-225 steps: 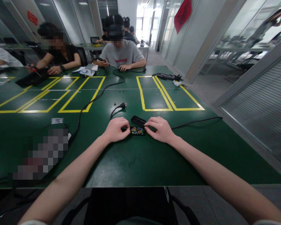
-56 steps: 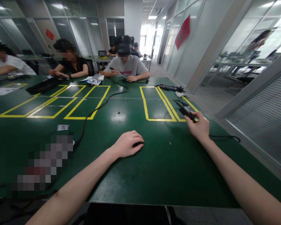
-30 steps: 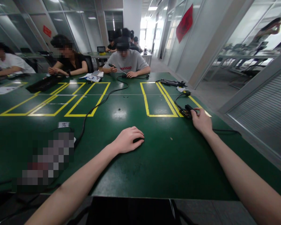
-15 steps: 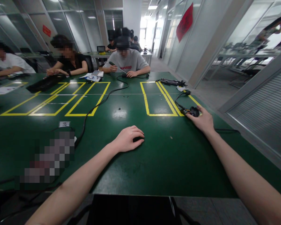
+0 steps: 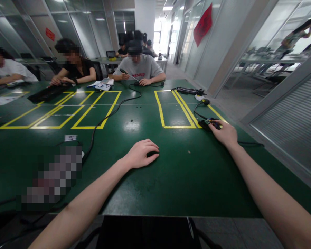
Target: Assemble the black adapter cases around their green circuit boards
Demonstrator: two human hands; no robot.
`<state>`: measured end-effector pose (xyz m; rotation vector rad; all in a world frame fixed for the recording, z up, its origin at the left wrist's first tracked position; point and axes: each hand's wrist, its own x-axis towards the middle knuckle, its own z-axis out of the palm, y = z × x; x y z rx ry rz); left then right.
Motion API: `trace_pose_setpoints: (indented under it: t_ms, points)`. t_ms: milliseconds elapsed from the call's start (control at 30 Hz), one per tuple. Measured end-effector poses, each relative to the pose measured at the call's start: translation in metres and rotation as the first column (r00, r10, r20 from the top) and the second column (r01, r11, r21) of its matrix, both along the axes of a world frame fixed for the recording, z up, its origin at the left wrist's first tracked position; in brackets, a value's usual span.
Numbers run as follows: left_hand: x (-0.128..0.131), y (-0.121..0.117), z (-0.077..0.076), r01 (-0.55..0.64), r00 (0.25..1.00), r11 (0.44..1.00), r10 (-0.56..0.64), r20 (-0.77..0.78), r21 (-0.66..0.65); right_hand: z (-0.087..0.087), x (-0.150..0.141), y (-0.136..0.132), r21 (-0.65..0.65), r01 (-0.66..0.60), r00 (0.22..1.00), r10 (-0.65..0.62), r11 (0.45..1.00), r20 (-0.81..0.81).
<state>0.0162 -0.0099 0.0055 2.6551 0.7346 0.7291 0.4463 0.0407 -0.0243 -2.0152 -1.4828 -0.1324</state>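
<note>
My left hand (image 5: pixel 141 155) lies cupped on the green table (image 5: pixel 171 180), its fingers curled over a small black piece (image 5: pixel 153 154) that shows only at the fingertips. My right hand (image 5: pixel 225 134) is stretched out to the right. Its fingertips are closed on the near end of an open black adapter (image 5: pixel 209 123) with coloured parts inside. The adapter rests on the table at the corner of a yellow taped rectangle (image 5: pixel 176 110). A thin black lead (image 5: pixel 197 112) loops from the adapter to a plug (image 5: pixel 205 102).
A long black cable (image 5: pixel 103 119) runs across the table. A black tool (image 5: pixel 189 91) lies at the far right edge. There is a white label (image 5: pixel 70 137) on the left. Other people sit working along the far side. The table's right edge is near my right hand.
My right hand lowered the adapter from above the table onto it beside the yellow tape and keeps its fingers on it. My left hand has stayed put.
</note>
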Motion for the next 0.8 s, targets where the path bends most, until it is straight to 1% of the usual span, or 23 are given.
trace_pose_setpoints:
  t_ms: [100, 200, 233, 300, 333, 367, 400, 433, 467, 500, 533, 567, 600, 633, 667, 700, 800]
  points:
    - [0.0, 0.0, -0.001, -0.002, 1.0, 1.0, 0.002, 0.0, 0.003, 0.0, -0.003, 0.001, -0.049, 0.053, 0.999, -0.053, 0.997, 0.014]
    - [0.001, 0.001, -0.002, -0.006, 1.0, 1.0, 0.006, -0.003, -0.007, 0.001, -0.012, 0.0, -0.058, 0.012, 1.0, -0.011, 0.998, 0.019]
    - [0.001, 0.001, -0.002, -0.007, 1.0, 1.0, 0.007, -0.005, -0.012, 0.001, -0.018, -0.001, -0.057, -0.021, 1.0, 0.022, 0.998, 0.016]
    - [0.002, 0.001, -0.002, -0.007, 1.0, 1.0, 0.007, -0.009, -0.02, 0.002, -0.038, -0.005, -0.044, -0.136, 0.991, 0.136, 0.99, 0.01]
    - [0.002, 0.001, -0.002, -0.012, 1.0, 1.0, 0.012, -0.007, -0.018, 0.003, -0.052, -0.009, -0.034, -0.217, 0.976, 0.217, 0.976, 0.005]
    - [0.002, 0.001, -0.001, -0.019, 1.0, 1.0, 0.019, 0.001, -0.01, 0.004, -0.068, -0.014, -0.025, -0.312, 0.95, 0.312, 0.95, 0.0]
    - [0.002, 0.001, 0.0, -0.028, 0.999, 1.0, 0.028, 0.016, 0.007, 0.005, -0.086, -0.02, -0.008, -0.408, 0.913, 0.407, 0.913, -0.01]
    - [0.002, 0.0, 0.001, -0.041, 0.998, 0.999, 0.039, 0.04, 0.03, 0.007, -0.105, -0.028, 0.006, -0.512, 0.859, 0.512, 0.859, -0.025]
    - [0.002, 0.0, 0.003, -0.052, 0.997, 0.997, 0.049, 0.064, 0.051, 0.009, -0.124, -0.036, 0.013, -0.625, 0.78, 0.625, 0.781, -0.043]
    - [0.001, 0.0, 0.004, -0.058, 0.995, 0.996, 0.052, 0.083, 0.069, 0.011, -0.142, -0.045, 0.015, -0.735, 0.676, 0.734, 0.678, -0.07]
    - [0.0, -0.001, 0.005, -0.055, 0.995, 0.996, 0.048, 0.09, 0.074, 0.013, -0.158, -0.053, 0.018, -0.827, 0.557, 0.824, 0.561, -0.099]
    - [0.0, -0.001, 0.006, -0.042, 0.996, 0.997, 0.036, 0.084, 0.064, 0.015, -0.171, -0.061, 0.022, -0.893, 0.443, 0.888, 0.449, -0.123]
    - [-0.001, -0.001, 0.007, -0.025, 0.997, 0.999, 0.022, 0.071, 0.041, 0.017, -0.182, -0.067, 0.028, -0.935, 0.348, 0.927, 0.355, -0.142]
    - [-0.002, -0.002, 0.008, -0.007, 0.999, 1.0, 0.006, 0.053, 0.012, 0.018, -0.189, -0.072, 0.03, -0.953, 0.293, 0.944, 0.301, -0.151]
    - [-0.002, -0.002, 0.008, 0.009, 0.999, 1.0, -0.009, 0.037, -0.017, 0.019, -0.193, -0.075, 0.031, -0.961, 0.266, 0.952, 0.274, -0.153]
    - [-0.003, -0.001, 0.008, 0.022, 0.999, 0.999, -0.021, 0.025, -0.037, 0.02, -0.195, -0.076, 0.036, -0.963, 0.259, 0.953, 0.267, -0.155]
    - [-0.003, 0.0, 0.008, 0.047, 0.999, 0.998, -0.047, -0.004, -0.035, 0.023, -0.192, -0.077, 0.059, -0.953, 0.287, 0.946, 0.298, -0.15]
